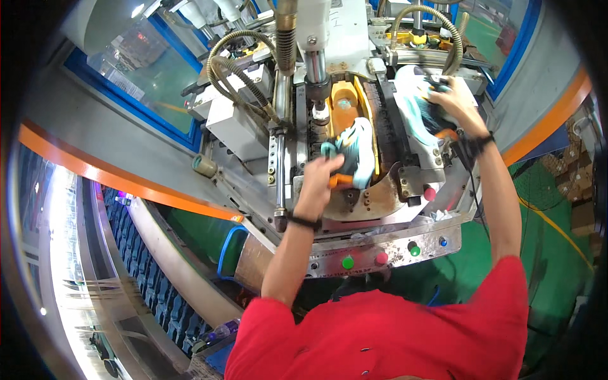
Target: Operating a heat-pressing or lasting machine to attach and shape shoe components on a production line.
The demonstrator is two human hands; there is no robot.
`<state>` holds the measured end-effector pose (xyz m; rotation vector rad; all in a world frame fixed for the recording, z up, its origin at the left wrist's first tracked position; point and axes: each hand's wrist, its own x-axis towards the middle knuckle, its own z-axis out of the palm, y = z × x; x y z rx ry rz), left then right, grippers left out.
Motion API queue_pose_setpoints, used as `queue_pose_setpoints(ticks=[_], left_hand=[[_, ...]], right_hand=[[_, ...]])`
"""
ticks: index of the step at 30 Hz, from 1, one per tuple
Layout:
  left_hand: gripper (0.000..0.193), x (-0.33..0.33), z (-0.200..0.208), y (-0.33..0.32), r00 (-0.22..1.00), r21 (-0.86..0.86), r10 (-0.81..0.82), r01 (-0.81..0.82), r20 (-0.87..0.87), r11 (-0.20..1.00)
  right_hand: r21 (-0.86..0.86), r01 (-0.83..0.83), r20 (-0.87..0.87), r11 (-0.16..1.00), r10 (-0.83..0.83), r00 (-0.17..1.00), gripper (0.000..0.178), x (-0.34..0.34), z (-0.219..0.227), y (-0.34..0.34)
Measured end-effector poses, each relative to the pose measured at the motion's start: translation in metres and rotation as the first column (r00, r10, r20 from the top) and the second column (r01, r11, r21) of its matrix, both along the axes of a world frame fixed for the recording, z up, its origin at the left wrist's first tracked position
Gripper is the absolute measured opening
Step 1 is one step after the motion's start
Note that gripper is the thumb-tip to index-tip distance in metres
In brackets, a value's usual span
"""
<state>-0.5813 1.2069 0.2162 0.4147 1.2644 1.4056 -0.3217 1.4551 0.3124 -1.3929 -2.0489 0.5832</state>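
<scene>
My left hand (320,183) is closed on the collar of a sneaker (362,152) in pale blue, white and black, with orange at its heel. That sneaker lies over the near part of an orange shoe-shaped mould (345,117) in the machine's middle bay. Further right, my right hand (457,104) grips a similar sneaker (415,104), slightly blurred, above the metal parts beside the bay. The fingers of both hands wrap onto the shoes' openings and are partly hidden there. Just beyond the left sneaker stands a vertical press rod (316,79) with a white tip.
A front panel (392,253) carries green, red and blue buttons. Ribbed hoses (237,73) arch on the left and a metal hose (437,16) on the right. An orange-edged guard (133,180) curves along the left. A conveyor (183,259) runs at lower left.
</scene>
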Motion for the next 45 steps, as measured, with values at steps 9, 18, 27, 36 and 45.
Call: queue_pose_setpoints(ticks=[9, 18, 27, 36, 45], left_hand=[[0.060, 0.056, 0.061, -0.276, 0.899, 0.022, 0.435, -0.435, -0.042, 0.900], [0.047, 0.137, 0.030, -0.394, 0.416, -0.073, 0.887, -0.909, -0.201, 0.410], [0.031, 0.183, 0.008, -0.381, 0.422, -0.172, 0.891, -0.903, -0.169, 0.395], [0.029, 0.245, 0.017, -0.371, 0.449, -0.206, 0.882, -0.885, -0.144, 0.417], [0.028, 0.281, -0.006, -0.390, 0.295, -0.273, 0.939, -0.931, -0.179, 0.241]], right_hand=[[-0.043, -0.174, 0.395, 0.984, 0.177, 0.901, 0.032, -0.222, -0.120, -0.004], [0.002, -0.122, 0.216, 0.993, 0.119, 0.969, 0.052, -0.242, -0.190, -0.030], [0.071, -0.800, -0.113, 0.596, 0.801, 0.588, 0.019, -0.094, -0.175, -0.330], [0.148, -0.887, 0.189, 0.437, 0.868, 0.459, 0.018, -0.090, -0.336, -0.344], [0.103, -0.886, -0.086, 0.453, 0.891, 0.445, 0.030, -0.097, -0.360, -0.333]])
